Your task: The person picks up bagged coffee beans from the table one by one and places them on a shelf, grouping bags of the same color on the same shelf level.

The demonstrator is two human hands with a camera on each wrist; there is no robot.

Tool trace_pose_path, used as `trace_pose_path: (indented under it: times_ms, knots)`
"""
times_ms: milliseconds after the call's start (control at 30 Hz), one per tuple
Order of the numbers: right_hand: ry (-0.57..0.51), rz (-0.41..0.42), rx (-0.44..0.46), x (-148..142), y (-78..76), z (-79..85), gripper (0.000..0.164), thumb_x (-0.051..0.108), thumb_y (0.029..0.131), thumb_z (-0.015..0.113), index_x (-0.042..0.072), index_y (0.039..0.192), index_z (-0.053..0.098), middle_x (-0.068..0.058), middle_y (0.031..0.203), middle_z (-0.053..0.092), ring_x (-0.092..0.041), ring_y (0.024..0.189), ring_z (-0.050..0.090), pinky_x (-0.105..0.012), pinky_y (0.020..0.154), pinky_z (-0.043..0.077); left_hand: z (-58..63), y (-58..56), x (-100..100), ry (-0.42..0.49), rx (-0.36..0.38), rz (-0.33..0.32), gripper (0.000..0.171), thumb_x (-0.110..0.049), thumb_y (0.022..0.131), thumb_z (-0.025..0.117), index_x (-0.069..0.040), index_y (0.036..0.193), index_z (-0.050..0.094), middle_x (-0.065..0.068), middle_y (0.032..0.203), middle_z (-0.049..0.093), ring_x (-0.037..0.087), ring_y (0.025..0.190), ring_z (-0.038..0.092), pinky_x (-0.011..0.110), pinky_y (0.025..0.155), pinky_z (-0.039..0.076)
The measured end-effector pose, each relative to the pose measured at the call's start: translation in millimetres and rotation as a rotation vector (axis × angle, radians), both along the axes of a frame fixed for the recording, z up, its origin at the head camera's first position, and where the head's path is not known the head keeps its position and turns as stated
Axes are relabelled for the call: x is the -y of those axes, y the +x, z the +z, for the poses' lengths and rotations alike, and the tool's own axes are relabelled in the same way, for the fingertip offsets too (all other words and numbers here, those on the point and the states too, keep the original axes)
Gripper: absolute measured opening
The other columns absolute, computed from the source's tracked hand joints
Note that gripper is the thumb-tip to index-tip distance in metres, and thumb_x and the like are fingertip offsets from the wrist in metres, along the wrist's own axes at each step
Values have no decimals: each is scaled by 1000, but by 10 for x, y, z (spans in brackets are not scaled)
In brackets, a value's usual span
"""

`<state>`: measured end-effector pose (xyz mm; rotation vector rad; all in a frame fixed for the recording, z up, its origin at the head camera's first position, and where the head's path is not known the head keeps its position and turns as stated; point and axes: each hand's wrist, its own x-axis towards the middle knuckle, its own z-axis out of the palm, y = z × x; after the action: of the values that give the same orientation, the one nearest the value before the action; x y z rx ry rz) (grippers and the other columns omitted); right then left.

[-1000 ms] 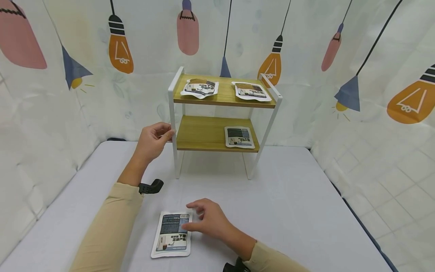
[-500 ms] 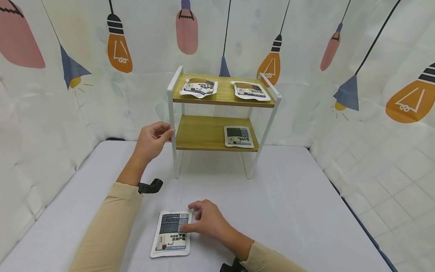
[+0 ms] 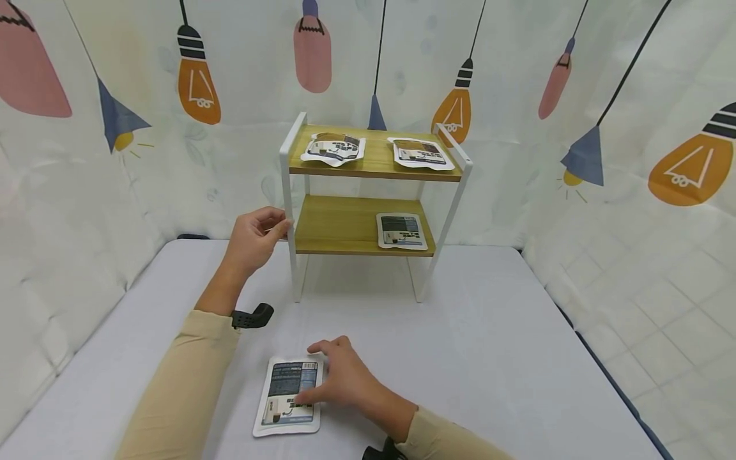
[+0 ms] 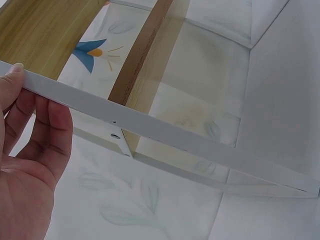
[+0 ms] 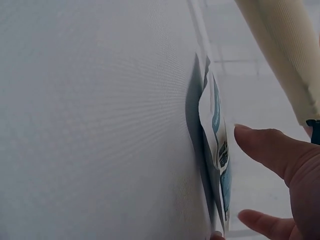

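My left hand point(image 3: 255, 239) pinches the white left upright point(image 3: 286, 185) of a small two-tier shelf, the thumb in front and fingers behind; the left wrist view shows the thumb on the white bar point(image 4: 85, 99). A flat white and blue printed pouch point(image 3: 282, 390) lies on the table. Over its right edge hovers my right hand point(image 3: 347, 380), thumb and fingers spread apart. In the right wrist view the thumb point(image 5: 270, 147) stands clear of the pouch point(image 5: 215, 125), while one fingertip at the bottom is close to its edge; whether it touches I cannot tell.
Two similar pouches, one left point(image 3: 333, 149) and one right point(image 3: 422, 154), lie on the upper wooden board. Another pouch point(image 3: 401, 231) lies at the right of the lower board point(image 3: 339, 223). A lamp-patterned curtain point(image 3: 247, 76) surrounds the white table point(image 3: 489, 358).
My right hand has shifted slightly left over the pouch, its thumb now further across and lower on it. The left hand keeps its place on the shelf upright.
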<state>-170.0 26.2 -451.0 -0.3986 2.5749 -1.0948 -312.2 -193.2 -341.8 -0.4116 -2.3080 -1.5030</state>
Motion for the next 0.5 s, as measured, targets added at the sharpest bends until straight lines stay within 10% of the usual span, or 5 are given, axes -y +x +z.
trace_pose_path:
  times_ms: [500]
  knots:
    - [142,59,-69,97,3,9,75,41,64,99,36,129,61,2,112,52,-13,100,47,-29,84,51,-14,-1,12,-11,-15,-7,34,-30,101,66,0,115,70,11,104,73,5,85,71,21,86,60]
